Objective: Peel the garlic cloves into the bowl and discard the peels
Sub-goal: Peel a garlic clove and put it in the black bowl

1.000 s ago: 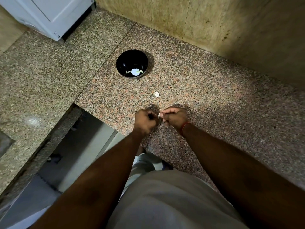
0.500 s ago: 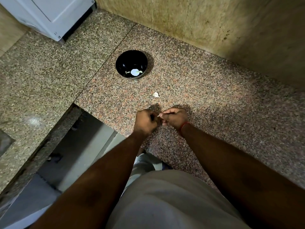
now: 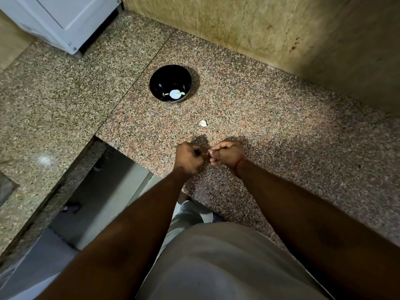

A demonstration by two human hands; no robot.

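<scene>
Our left hand (image 3: 188,158) and right hand (image 3: 227,153) curl close together over the counter (image 3: 281,137); we cannot tell what they pinch. Beyond lie a peel (image 3: 203,123) and the bowl (image 3: 170,83).

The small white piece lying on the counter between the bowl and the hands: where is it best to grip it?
Probably pinch the white piece across its raised edges from above: it lies low on the granite counter, with nothing beside it.

Whatever my left hand (image 3: 188,157) and right hand (image 3: 227,153) pinch between them is hidden by my curled fingers. The white bits inside the far bowl (image 3: 170,83) are too small to identify. The white appliance (image 3: 65,18) at far left is cut off by the edge.
</scene>
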